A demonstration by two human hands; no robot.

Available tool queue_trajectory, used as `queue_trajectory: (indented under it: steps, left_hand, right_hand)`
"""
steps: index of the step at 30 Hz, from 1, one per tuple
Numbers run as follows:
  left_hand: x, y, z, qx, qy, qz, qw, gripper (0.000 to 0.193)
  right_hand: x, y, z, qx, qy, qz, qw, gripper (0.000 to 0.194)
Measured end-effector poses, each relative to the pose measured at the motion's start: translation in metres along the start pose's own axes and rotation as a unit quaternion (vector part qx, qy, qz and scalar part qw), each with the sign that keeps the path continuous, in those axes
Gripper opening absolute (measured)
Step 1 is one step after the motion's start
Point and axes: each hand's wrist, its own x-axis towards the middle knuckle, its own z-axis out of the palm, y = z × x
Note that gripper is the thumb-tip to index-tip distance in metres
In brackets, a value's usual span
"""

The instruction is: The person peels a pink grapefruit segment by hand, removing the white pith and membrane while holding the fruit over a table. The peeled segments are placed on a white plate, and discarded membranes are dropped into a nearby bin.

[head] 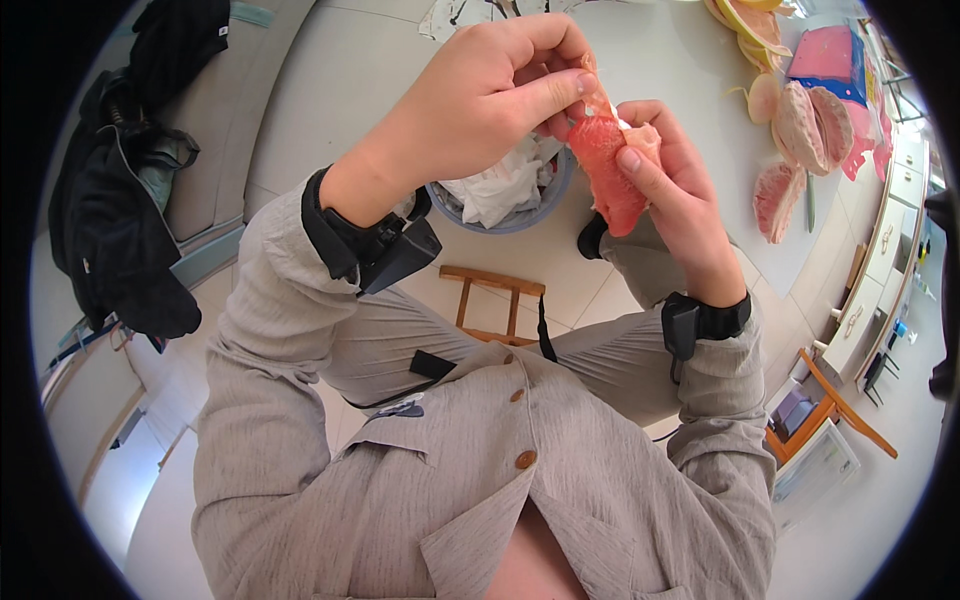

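Observation:
A red pomelo segment (pixel 604 169), partly peeled of its membrane, is held up in front of me. My right hand (pixel 679 176) grips it from the right, thumb pressed on the near side, over a folded flap of membrane (pixel 643 140). Between thumb and fingers, my left hand (pixel 502 97) pinches a strip of pale membrane (pixel 596 94) at the segment's upper end. Bare red flesh shows along the left face of the fruit. Below my hands, a round bin (pixel 517 219) holds crumpled white tissue (pixel 491 187).
On the white table (pixel 675 60) at right lie a larger pomelo piece (pixel 814 127), a single segment (pixel 778 201), a knife (pixel 810 202), peels (pixel 757 30) and a pink-and-blue package (pixel 829 64). A wooden stool (pixel 491 279) shows between my legs. Dark clothing (pixel 112 217) lies over the sofa (pixel 217 112) at left.

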Motion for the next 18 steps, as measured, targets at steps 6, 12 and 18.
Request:
queue_trajectory:
  steps: [6,12,18]
  left_hand:
    - [-0.001,-0.001,0.005,0.009,0.030,-0.016,0.999,0.014]
    - [-0.001,0.006,0.007,-0.017,0.084,-0.082,0.993,0.010]
    - [0.000,0.015,-0.002,-0.013,0.083,-0.119,0.989,0.008]
  right_hand:
    - [0.000,-0.003,-0.002,-0.032,-0.039,-0.001,0.999,0.032]
    - [0.001,-0.001,-0.001,-0.003,-0.052,-0.019,0.998,0.036]
    - [0.001,0.001,-0.002,0.075,-0.008,0.012,0.997,0.041]
